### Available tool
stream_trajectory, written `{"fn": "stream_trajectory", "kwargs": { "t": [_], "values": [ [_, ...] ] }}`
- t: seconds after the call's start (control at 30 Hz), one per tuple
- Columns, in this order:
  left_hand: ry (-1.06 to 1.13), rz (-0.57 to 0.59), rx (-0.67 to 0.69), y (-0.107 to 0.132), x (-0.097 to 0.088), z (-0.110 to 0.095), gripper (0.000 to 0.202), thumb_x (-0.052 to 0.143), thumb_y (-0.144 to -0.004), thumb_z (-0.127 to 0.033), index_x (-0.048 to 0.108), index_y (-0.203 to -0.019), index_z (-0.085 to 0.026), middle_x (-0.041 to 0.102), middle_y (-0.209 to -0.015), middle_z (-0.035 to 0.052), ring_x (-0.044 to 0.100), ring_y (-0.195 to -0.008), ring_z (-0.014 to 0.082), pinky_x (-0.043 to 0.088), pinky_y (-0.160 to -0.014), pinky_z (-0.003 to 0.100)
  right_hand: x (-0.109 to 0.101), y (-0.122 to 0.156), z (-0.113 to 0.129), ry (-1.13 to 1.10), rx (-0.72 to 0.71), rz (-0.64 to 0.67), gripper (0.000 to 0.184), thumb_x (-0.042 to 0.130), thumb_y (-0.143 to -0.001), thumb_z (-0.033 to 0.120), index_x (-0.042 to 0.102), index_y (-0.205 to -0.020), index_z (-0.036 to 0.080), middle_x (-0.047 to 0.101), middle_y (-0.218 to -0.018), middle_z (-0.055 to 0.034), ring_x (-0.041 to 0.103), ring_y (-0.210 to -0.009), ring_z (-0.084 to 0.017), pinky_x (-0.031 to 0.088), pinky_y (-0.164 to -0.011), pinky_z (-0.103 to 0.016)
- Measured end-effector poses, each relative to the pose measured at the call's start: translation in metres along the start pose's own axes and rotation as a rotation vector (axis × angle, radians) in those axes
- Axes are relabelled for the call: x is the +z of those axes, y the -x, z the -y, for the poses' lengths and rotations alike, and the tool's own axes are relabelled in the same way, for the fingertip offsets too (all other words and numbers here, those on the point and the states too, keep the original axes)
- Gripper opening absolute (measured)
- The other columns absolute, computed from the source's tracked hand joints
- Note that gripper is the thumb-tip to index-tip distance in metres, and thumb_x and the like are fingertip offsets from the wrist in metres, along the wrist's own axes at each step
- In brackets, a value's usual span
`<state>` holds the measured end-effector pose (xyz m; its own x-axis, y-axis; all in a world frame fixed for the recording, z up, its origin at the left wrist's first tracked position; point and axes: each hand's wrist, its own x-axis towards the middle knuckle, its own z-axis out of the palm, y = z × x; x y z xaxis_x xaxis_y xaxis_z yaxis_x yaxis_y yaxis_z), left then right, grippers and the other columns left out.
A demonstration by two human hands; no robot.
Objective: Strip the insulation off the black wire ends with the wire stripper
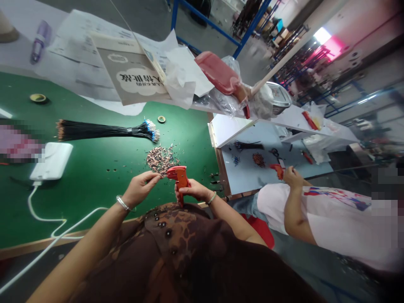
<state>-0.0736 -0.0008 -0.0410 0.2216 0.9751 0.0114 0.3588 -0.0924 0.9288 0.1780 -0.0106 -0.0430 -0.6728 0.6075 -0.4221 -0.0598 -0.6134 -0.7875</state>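
The green tabletop is carrying a black wire bundle, lying lengthwise from left to right. Nearer the person, the right hand is closing its fingers around the handle of the pistol-shaped red tool, whose head is facing left. The left hand, just beside this head, is pinching fingertips together; what they are holding, I cannot tell. Copper-coloured scraps are lying beyond.

The red-orange hand tool stands upright, nose pointing left, its handle gripped by the right fingers.
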Motion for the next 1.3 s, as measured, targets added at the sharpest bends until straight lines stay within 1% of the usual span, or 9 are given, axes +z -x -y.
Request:
{"fn": "stream_trajectory", "kwargs": {
  "t": [0.23,0.5,0.67,0.8,1.0,1.07,1.17,1.23,1.3],
  "values": [
    [0.021,0.013,0.030,-0.001,0.002,-0.005,0.045,0.054,-0.084,-0.057,0.072,-0.087,-0.016,0.073,-0.084,0.0065,0.065,-0.073,0.0173,0.051,-0.068,0.027,0.004,0.000,0.005,0.023,0.036,-0.004,0.047,0.080,-0.070,0.042,0.058,-0.096,0.010,0.065,-0.078,-0.0046,0.066,-0.067,-0.017,0.056,-0.066,-0.032],
    [0.103,0.088,0.024,0.000,-0.001,-0.006,0.045,0.057,-0.083,-0.057,0.073,-0.090,-0.016,0.075,-0.091,0.0080,0.068,-0.078,0.0189,0.054,-0.073,0.028,0.005,0.002,0.007,0.088,0.021,-0.028,0.045,0.076,-0.074,0.048,0.059,-0.091,0.010,0.065,-0.072,-0.0038,0.064,-0.060,-0.015,0.054,-0.061,-0.030],
    [0.108,0.106,0.012,0.000,-0.003,-0.008,0.045,0.057,-0.082,-0.058,0.073,-0.090,-0.017,0.075,-0.089,0.0072,0.068,-0.077,0.0188,0.054,-0.071,0.028,0.009,0.001,0.006,0.132,0.015,-0.109,0.050,0.075,-0.069,0.057,0.058,-0.080,0.011,0.062,-0.060,-0.0010,0.060,-0.051,-0.014,0.050,-0.052,-0.026],
    [0.079,0.139,0.033,0.000,-0.005,-0.009,0.045,0.055,-0.083,-0.059,0.072,-0.086,-0.017,0.073,-0.083,0.0058,0.065,-0.071,0.0172,0.052,-0.067,0.027,0.015,-0.001,0.004,0.142,0.006,-0.172,0.050,0.075,-0.068,0.057,0.054,-0.073,0.013,0.057,-0.052,0.0025,0.054,-0.042,-0.011,0.045,-0.044,-0.023],
    [-0.027,0.077,0.072,-0.002,-0.011,-0.011,0.048,0.046,-0.088,-0.060,0.072,-0.095,-0.020,0.071,-0.096,0.0071,0.062,-0.093,0.0208,0.049,-0.088,0.033,0.021,-0.006,-0.001,0.080,-0.034,-0.219,0.048,0.078,-0.068,0.054,0.050,-0.073,0.015,0.051,-0.049,0.0067,0.044,-0.038,-0.007,0.041,-0.041,-0.023],
    [-0.049,0.115,0.050,-0.003,-0.012,-0.010,0.050,0.042,-0.089,-0.060,0.071,-0.091,-0.020,0.071,-0.090,0.0059,0.062,-0.088,0.0200,0.049,-0.085,0.032,0.024,-0.007,-0.002,0.067,-0.029,-0.242,0.048,0.079,-0.067,0.053,0.050,-0.077,0.016,0.050,-0.049,0.0080,0.042,-0.037,-0.007,0.040,-0.040,-0.022],
    [-0.052,0.204,0.014,-0.003,-0.010,-0.008,0.051,0.042,-0.088,-0.061,0.070,-0.081,-0.019,0.070,-0.078,0.0041,0.062,-0.074,0.0175,0.049,-0.072,0.028,0.026,-0.009,-0.001,0.059,-0.021,-0.260,0.048,0.079,-0.067,0.052,0.049,-0.079,0.016,0.047,-0.047,0.0097,0.039,-0.036,-0.006,0.036,-0.038,-0.022],
    [-0.037,0.206,0.017,-0.003,-0.009,-0.005,0.049,0.044,-0.088,-0.060,0.071,-0.082,-0.019,0.071,-0.079,0.0042,0.063,-0.072,0.0169,0.049,-0.069,0.027,0.026,-0.009,0.000,0.066,-0.017,-0.236,0.048,0.078,-0.068,0.052,0.049,-0.078,0.016,0.048,-0.048,0.0087,0.041,-0.037,-0.006,0.037,-0.040,-0.022],
    [-0.040,0.161,0.043,-0.003,-0.008,-0.003,0.046,0.047,-0.088,-0.057,0.072,-0.086,-0.018,0.072,-0.082,0.0047,0.063,-0.073,0.0167,0.048,-0.069,0.027,0.024,-0.009,0.003,0.078,-0.011,-0.171,0.047,0.078,-0.069,0.052,0.052,-0.080,0.014,0.055,-0.056,0.0042,0.051,-0.046,-0.009,0.045,-0.047,-0.024]
  ]
}}
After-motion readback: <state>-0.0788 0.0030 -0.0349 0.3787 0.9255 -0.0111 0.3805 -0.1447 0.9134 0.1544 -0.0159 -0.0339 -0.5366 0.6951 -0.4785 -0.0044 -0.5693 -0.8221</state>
